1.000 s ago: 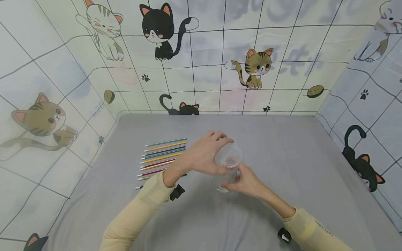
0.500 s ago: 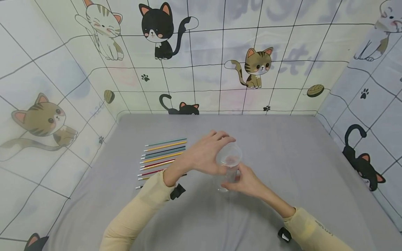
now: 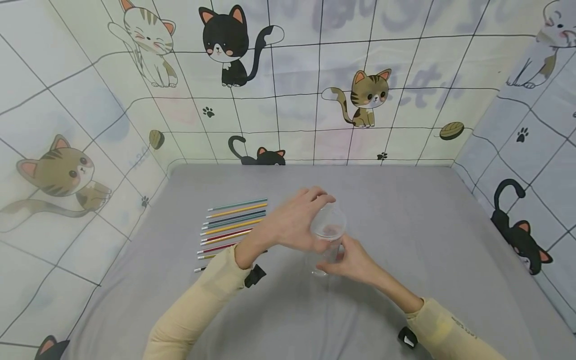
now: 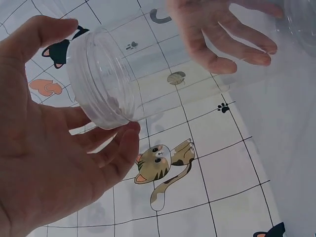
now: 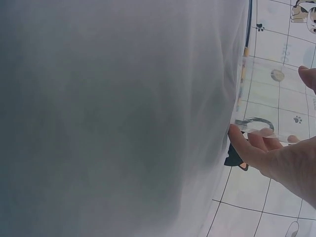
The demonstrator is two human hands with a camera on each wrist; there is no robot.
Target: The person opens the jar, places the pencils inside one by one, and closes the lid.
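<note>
A clear plastic jar (image 3: 330, 252) stands upright on the grey cloth near the middle of the head view. My left hand (image 3: 294, 220) reaches over from the left and grips its clear round lid (image 3: 328, 222). In the left wrist view, the thumb lies on one side of the lid (image 4: 101, 79) and curled fingers (image 4: 126, 148) on the other. Lower down, my right hand (image 3: 353, 260) holds the jar's body between thumb and fingers. The right wrist view shows those fingers (image 5: 247, 148) against the see-through wall. Nothing is visible inside the jar.
Several coloured pencils (image 3: 237, 205) lie in a row left of the jar, partly hidden by my left arm. Grey cloth (image 3: 391, 210) covers the table. Cat-print sheets (image 3: 297, 115) enclose the back and both sides. Black straps (image 3: 254, 275) hang near both sleeves.
My left fingers have shifted slightly around the lid, away from the right and back again. The right hand and the jar stay in place.
</note>
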